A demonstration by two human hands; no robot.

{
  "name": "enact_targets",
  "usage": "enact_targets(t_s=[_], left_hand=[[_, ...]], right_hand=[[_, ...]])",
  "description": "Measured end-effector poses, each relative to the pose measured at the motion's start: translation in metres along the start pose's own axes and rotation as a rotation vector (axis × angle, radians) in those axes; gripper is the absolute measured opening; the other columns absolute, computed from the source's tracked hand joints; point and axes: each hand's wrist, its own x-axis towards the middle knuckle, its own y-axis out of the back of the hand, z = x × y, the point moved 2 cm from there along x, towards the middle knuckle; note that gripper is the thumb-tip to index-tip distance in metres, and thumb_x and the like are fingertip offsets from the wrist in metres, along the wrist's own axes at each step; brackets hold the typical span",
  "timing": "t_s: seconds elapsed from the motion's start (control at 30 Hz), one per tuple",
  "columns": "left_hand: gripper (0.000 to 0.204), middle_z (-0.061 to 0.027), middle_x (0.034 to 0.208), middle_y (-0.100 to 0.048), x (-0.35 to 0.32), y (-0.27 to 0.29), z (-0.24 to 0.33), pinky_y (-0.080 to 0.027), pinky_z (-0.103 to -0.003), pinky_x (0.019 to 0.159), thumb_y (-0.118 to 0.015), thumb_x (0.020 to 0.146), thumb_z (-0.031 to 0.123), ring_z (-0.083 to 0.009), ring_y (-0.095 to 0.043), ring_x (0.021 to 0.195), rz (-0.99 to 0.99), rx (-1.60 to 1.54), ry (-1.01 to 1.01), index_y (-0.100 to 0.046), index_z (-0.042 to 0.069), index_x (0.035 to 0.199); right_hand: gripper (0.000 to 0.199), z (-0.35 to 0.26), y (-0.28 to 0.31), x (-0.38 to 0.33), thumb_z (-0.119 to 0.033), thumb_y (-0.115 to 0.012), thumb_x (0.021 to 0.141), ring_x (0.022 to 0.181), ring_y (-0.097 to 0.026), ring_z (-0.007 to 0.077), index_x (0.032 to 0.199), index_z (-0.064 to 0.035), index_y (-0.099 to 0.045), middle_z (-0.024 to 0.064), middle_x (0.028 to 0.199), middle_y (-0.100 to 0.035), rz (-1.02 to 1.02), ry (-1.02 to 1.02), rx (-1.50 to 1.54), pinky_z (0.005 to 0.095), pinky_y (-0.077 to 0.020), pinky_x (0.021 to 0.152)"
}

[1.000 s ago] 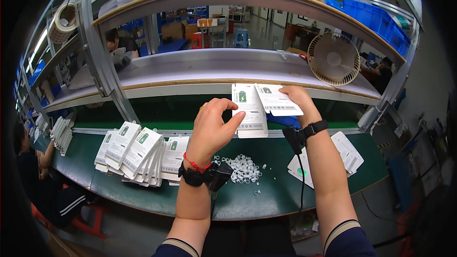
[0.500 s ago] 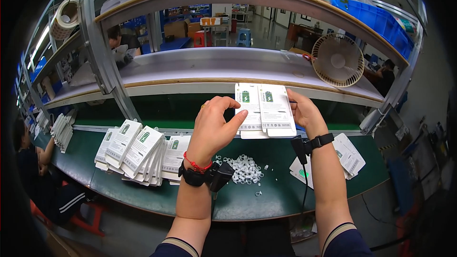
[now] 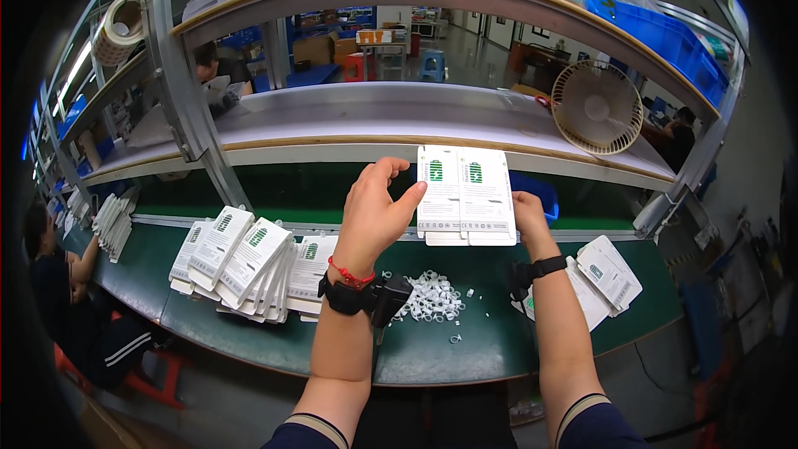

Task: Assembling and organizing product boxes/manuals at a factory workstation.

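Cards (image 3: 464, 195) sat mid-frame, upper centre; your left hand (image 3: 376, 214) pinched their left edge, your right hand (image 3: 525, 214) gripped the right. Loose pinch could've dropped them onto the rings (image 3: 431, 298) below.

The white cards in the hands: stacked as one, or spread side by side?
Spread: two white cards side by side, each green mark visible, between left hand and right hand.

The right hand (image 3: 525, 214) is mostly hidden behind the two white cards (image 3: 464, 195) it holds. The blue bin (image 3: 536, 194) behind them shows only one corner.
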Motion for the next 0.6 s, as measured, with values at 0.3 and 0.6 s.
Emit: enact_targets(t_s=[0.3, 0.6], left_hand=[[0.043, -0.0191, 0.110, -0.054, -0.004, 0.015, 0.008, -0.042, -0.037, 0.088, -0.066, 0.078, 0.023, -0.0329, -0.054, 0.102, 0.062, -0.039, -0.010, -0.054, -0.002, 0.110], [0.033, -0.0110, 0.102, -0.060, 0.000, 0.026, 0.002, -0.044, -0.033, 0.076, -0.067, 0.079, 0.023, -0.0215, -0.054, 0.096, 0.049, -0.069, 0.062, -0.060, 0.002, 0.103]], right_hand=[[0.038, 0.060, -0.045, 0.018, -0.022, -0.047, 0.095, 0.110, -0.051, 0.0210, 0.125, 0.0016, -0.045, 0.0127, 0.123, -0.051, -0.203, 0.470, 0.219, 0.0324, -0.0442, 0.092], [0.038, 0.060, -0.052, 0.024, -0.023, -0.046, 0.095, 0.109, -0.051, 0.0214, 0.125, 0.0015, -0.045, 0.0130, 0.123, -0.051, -0.244, 0.395, 0.390, 0.0319, -0.0441, 0.091]])
